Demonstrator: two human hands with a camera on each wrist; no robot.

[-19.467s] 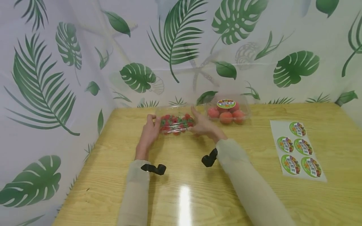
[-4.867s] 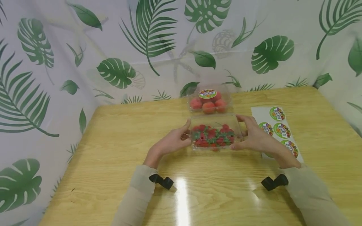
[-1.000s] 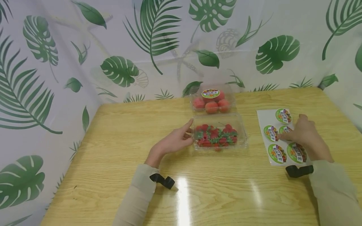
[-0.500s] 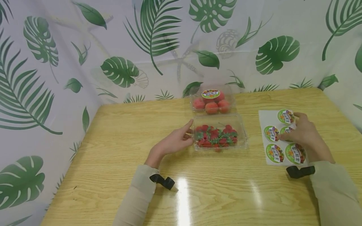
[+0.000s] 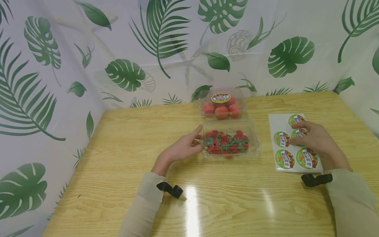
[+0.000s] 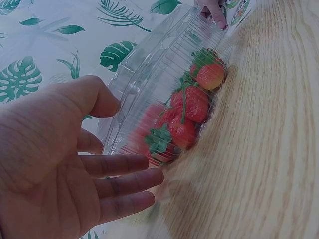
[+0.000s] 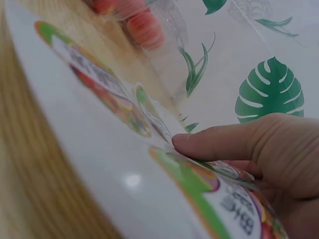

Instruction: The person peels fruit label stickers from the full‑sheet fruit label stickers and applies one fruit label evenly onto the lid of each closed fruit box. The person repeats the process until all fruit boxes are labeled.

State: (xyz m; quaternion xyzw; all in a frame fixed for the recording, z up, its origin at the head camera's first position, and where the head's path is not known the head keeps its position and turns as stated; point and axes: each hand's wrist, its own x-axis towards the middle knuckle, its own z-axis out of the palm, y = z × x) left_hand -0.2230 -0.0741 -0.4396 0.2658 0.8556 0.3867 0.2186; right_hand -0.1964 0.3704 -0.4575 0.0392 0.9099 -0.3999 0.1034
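A clear plastic clamshell of strawberries (image 5: 226, 141) sits on the table in the head view, also seen close in the left wrist view. My left hand (image 5: 183, 148) rests at its left side. The thumb is up by the rim and the other fingers are loosely extended along the end wall (image 6: 112, 134). To the right, my right hand (image 5: 318, 140) is over a white sheet of round fruit stickers (image 5: 285, 158). Thumb and forefinger are spread on either side of the middle sticker, and the thumb tip (image 7: 187, 142) touches the sheet between stickers.
Behind the strawberries stands a second clear clamshell (image 5: 241, 102) of peach-like fruit, with a round sticker (image 5: 220, 98) on its lid. A leaf-printed cloth (image 5: 177, 75) backs the wooden table (image 5: 133, 131) and closes off its left side.
The strawberry clamshell has moved right and forward, in front of the other. The right hand has left it for the sticker sheet, which has turned slightly, its lower end swinging left. The left hand stays.
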